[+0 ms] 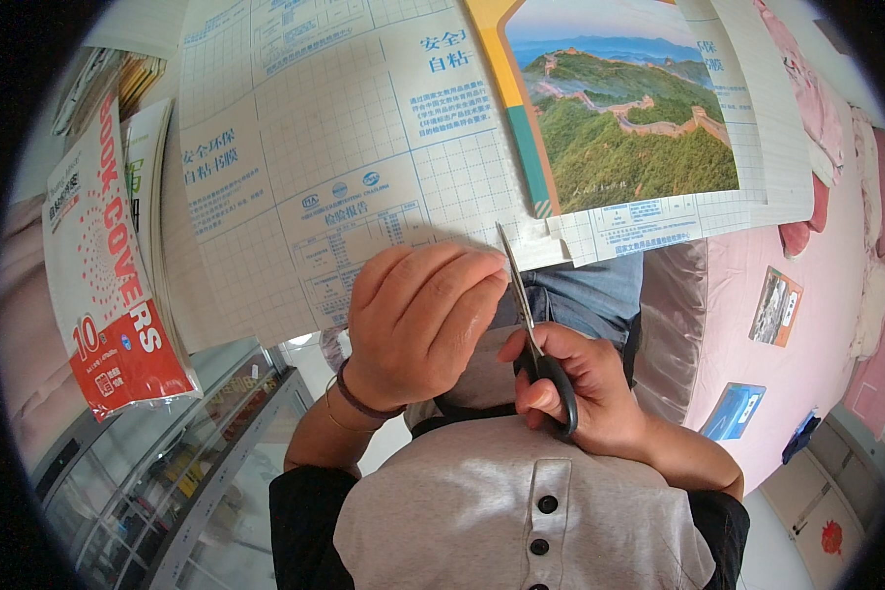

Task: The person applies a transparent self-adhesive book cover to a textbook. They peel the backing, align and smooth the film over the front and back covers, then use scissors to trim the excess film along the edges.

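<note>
My right hand (582, 391) grips scissors (522, 299) by their black handles. The blades point away from me and lie over the near edge of a gridded sheet of self-adhesive book film (332, 118), beside a cut in it. My left hand (428, 324) is bent over that same edge, fingertips pinched together just left of the blades; its thumb is hidden underneath. On the film to the right lies a book (627, 110) with a Great Wall photo on its cover and a yellow and green spine. A short film flap (553, 228) projects near its lower corner.
A red and white pack of book covers (110, 295) leans over more booklets (147, 169) at the table's left. Below stands a glass-topped cabinet (214, 435). To the right, a pink-covered bed (723, 310) carries a small booklet (776, 306) and a blue one (734, 411).
</note>
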`<action>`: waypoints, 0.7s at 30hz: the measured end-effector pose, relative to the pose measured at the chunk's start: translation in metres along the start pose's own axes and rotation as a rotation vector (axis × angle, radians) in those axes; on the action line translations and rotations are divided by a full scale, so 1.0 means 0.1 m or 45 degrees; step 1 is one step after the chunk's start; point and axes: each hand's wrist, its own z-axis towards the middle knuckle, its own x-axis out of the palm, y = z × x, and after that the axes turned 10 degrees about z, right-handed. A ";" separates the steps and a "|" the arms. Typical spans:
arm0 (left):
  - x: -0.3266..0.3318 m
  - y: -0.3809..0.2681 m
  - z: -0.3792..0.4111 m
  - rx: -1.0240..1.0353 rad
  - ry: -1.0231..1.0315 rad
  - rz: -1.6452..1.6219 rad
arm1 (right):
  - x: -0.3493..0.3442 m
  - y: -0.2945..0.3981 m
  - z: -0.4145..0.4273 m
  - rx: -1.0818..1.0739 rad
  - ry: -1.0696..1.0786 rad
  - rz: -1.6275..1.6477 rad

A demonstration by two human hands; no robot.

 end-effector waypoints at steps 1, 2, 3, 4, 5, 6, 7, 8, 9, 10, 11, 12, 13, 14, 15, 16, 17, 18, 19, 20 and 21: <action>0.00 0.00 0.00 0.002 -0.003 0.002 | 0.00 0.00 0.00 0.008 0.000 0.010; 0.00 0.00 0.00 0.005 -0.006 0.003 | 0.00 0.00 0.00 0.016 0.000 0.020; 0.00 0.00 0.00 0.006 -0.007 0.008 | 0.01 0.01 0.00 0.047 -0.007 0.078; -0.01 0.00 0.01 0.012 -0.002 -0.003 | 0.02 0.02 0.01 0.078 -0.014 0.136; -0.03 -0.01 0.01 0.018 0.003 -0.014 | 0.02 0.03 0.02 0.110 -0.020 0.194; -0.04 -0.02 0.02 0.025 0.006 -0.028 | 0.02 0.04 0.02 0.122 -0.014 0.198; -0.03 -0.02 0.01 0.023 -0.001 -0.024 | 0.02 0.04 0.03 0.134 -0.007 0.201; -0.01 -0.02 0.00 0.022 -0.008 -0.020 | 0.02 0.04 0.04 0.146 -0.001 0.205; -0.01 -0.02 -0.01 0.020 -0.014 -0.015 | 0.02 0.05 0.04 0.153 -0.002 0.200; -0.01 -0.02 -0.01 0.020 -0.010 -0.013 | 0.02 0.05 0.04 0.159 -0.003 0.195; -0.01 -0.02 -0.01 0.019 -0.005 -0.012 | 0.01 0.05 0.04 0.166 -0.005 0.191; -0.02 -0.02 0.00 0.020 -0.002 -0.012 | 0.02 0.05 0.05 0.127 -0.012 0.201; -0.02 -0.02 0.00 0.017 0.000 -0.016 | 0.04 0.05 0.05 0.087 -0.020 0.212; -0.03 -0.03 0.00 0.014 0.002 -0.020 | 0.05 0.05 0.06 0.048 -0.027 0.222; -0.03 -0.03 0.00 0.009 0.005 -0.020 | 0.05 0.06 0.06 0.037 -0.025 0.214; -0.03 -0.03 0.00 0.004 -0.004 -0.023 | 0.04 0.06 0.07 0.026 -0.023 0.205; -0.02 -0.03 0.00 -0.001 -0.013 -0.025 | 0.04 0.06 0.08 0.015 -0.021 0.197; -0.01 -0.03 0.00 -0.006 -0.022 -0.030 | 0.04 0.06 0.08 0.016 -0.018 0.201; -0.01 -0.03 0.00 -0.001 -0.022 -0.025 | 0.03 0.05 0.09 0.017 -0.016 0.206; -0.02 -0.03 0.00 0.003 -0.022 -0.020 | 0.03 0.05 0.09 0.018 -0.014 0.211; -0.02 -0.03 0.00 0.007 -0.022 -0.014 | 0.02 0.05 0.09 0.021 -0.013 0.191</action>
